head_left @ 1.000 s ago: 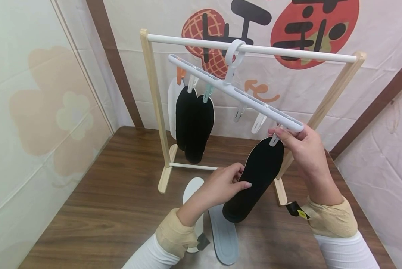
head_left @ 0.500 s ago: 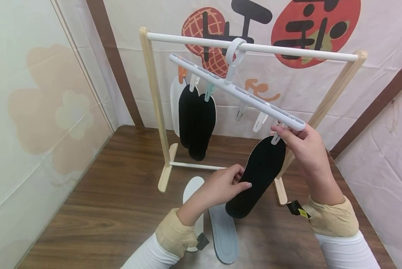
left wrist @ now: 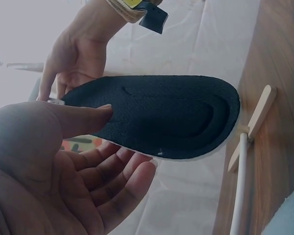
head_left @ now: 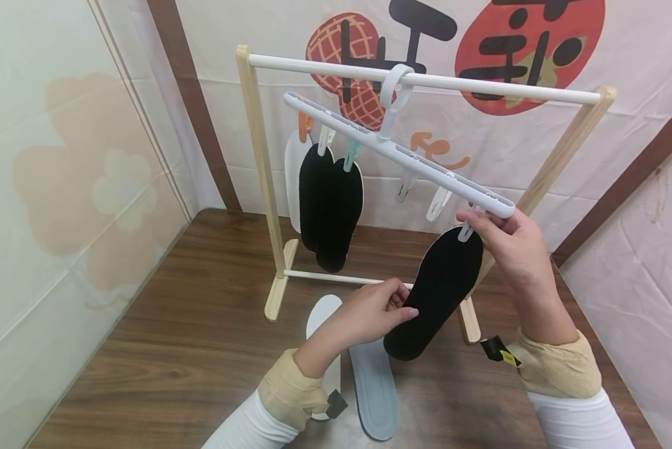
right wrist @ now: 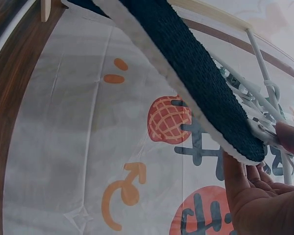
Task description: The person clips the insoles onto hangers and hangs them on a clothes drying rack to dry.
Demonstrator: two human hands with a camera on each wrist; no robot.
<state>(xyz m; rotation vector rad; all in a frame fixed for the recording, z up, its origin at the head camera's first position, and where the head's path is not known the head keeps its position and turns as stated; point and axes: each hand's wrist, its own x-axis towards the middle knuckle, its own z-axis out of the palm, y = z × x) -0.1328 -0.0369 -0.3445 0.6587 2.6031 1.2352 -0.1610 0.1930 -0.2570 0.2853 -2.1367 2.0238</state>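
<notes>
A black insole hangs tilted from the clear clip at the right end of a pale clip hanger. My right hand pinches that clip just under the hanger bar. With its thumb on the black face and fingers behind, my left hand holds the insole's left edge. The left wrist view shows the insole between thumb and fingers of the left hand. Seen from the right wrist, the insole's top sits in the clip beside my right hand.
Two black insoles and a white one hang on the hanger's left side. Two free clips dangle right of its hook. A wooden rack with a white rod carries the hanger. Grey and white insoles lie on the table.
The clipped insole has shifted slightly right, its lower end rising a little. The hanger's right end has moved slightly right too. Both hands keep their grips, the left thumb now nearer the insole's edge.
</notes>
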